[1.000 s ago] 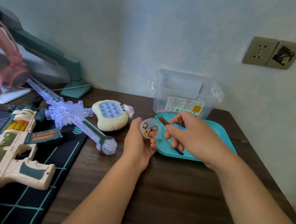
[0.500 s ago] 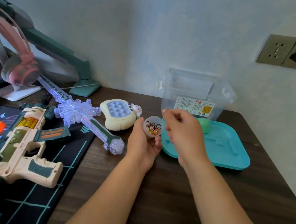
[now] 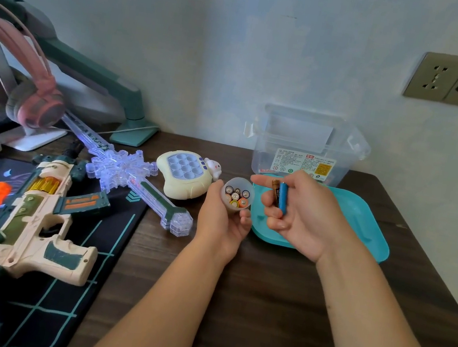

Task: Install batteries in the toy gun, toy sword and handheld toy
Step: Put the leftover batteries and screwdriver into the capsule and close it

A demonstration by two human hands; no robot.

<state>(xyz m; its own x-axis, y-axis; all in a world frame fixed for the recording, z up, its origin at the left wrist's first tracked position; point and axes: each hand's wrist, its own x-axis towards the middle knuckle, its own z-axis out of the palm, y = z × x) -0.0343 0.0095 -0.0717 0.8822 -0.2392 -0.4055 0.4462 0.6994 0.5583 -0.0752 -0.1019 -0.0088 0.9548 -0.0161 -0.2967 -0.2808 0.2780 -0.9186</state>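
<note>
My left hand (image 3: 221, 225) grips a small clear cup (image 3: 237, 197) holding several batteries, open end toward me. Just right of it, my right hand (image 3: 302, 214) holds two batteries (image 3: 280, 196), one blue and one dark with a gold end, over the teal tray (image 3: 363, 220). The cream handheld toy (image 3: 185, 178) with purple buttons lies left of the cup. The clear toy sword (image 3: 132, 176) lies beside it, lit blue-white. The cream and green toy gun (image 3: 34, 215) rests on the dark mat at the left.
A clear plastic box (image 3: 309, 146) stands behind the tray against the wall. Pink headphones (image 3: 33, 102) hang on a stand at the far left, with a green monitor arm (image 3: 93, 76) behind. A dark desk mat (image 3: 63, 282) covers the left part of the wooden desk (image 3: 260, 311).
My right hand has turned palm-up beside the cup, showing two batteries in its fingers; earlier it was over the tray with knuckles up. The left hand kept the cup in place.
</note>
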